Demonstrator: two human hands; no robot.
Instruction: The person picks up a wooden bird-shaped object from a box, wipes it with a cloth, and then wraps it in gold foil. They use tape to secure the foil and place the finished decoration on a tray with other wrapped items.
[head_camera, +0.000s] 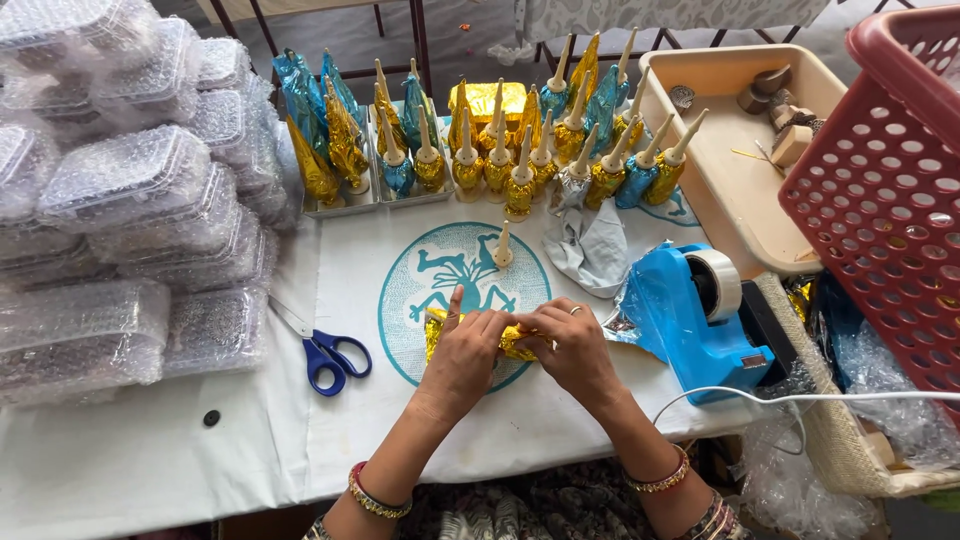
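Both hands meet at the middle of the white cloth-covered table (150, 450), over its teal round print: the left hand (465, 355) and the right hand (575, 345) are each closed around a gold foil-wrapped piece (515, 345), pinching its foil between the fingers. Blue-handled scissors (325, 355) lie just to the left, a blue tape dispenser (700, 320) sits to the right, and 1 bare cream cone (503, 245) stands just beyond the hands, before rows of gold and blue foil-wrapped cones (500, 150).
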